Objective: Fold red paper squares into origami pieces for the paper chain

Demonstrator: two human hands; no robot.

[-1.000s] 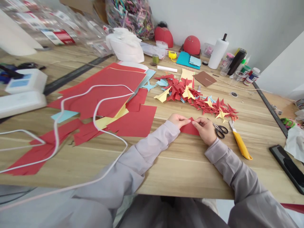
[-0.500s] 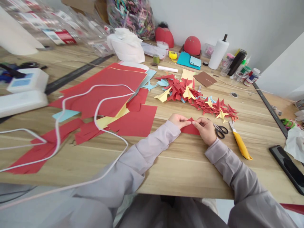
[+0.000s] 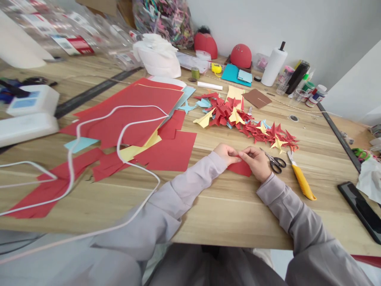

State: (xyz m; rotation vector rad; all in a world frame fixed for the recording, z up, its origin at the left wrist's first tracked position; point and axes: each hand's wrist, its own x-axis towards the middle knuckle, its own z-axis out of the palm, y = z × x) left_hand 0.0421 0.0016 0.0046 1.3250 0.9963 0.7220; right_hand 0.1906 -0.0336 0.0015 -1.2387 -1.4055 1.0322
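Paper between hands | scissors — right | folded pieces — behind

One bare left hand and one bare right hand are sharing one small red paper piece. One pair of black-handled scissors, one yellow-handled metal cutter, one black rectangular phone and two red rounded objects are also showing. Folded red paper stars are overlapping too much for counting.

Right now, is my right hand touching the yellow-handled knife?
Apart. The head view shows black scissors and wooden tabletop between your right hand and the yellow-handled knife.
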